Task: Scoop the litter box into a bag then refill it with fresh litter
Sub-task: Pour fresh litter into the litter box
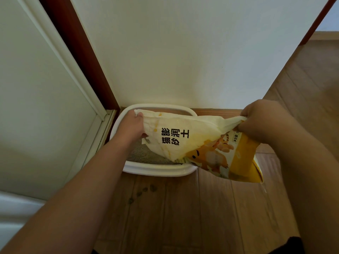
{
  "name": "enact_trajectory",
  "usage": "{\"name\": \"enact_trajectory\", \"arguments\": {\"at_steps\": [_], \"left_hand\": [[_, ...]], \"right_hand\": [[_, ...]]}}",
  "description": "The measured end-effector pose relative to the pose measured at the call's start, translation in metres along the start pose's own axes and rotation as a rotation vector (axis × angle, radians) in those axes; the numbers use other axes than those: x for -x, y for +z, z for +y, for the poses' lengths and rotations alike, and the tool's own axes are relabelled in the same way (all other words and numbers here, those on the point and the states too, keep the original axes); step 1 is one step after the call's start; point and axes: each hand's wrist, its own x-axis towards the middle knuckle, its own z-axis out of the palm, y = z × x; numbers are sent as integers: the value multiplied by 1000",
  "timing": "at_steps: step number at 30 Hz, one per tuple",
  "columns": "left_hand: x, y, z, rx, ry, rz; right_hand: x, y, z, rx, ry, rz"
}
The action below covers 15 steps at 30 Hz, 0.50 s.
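A white litter box (156, 169) stands on the wooden floor against the wall, with grey litter (145, 154) showing in its left part. Over it hangs a yellow-and-white litter bag (192, 142) printed with a cartoon tiger, lying sideways across the box. My left hand (131, 125) grips the bag's white left end above the box. My right hand (264, 120) grips the bunched upper right edge of the bag, right of the box. The bag hides most of the box's inside.
A white wall (183, 52) rises straight behind the box. A dark red door frame (78, 52) and a white door (36, 107) close off the left. A few dark litter clumps (145, 191) lie on the wooden floor (211, 208) before the box.
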Motion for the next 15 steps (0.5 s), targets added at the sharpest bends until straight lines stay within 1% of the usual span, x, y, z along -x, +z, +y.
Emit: {"name": "enact_trajectory", "arguments": {"at_steps": [5,11,15], "left_hand": [[11,-8,8,-68,82,11],[18,-15,19,-55,156,48],[18,-21,24,-134,222,38]], "right_hand": [[-4,20,-7,63,-17,-75],[-9,44,-22,120,-46,-226],[-10,57,-29,113,-36,-327]]}}
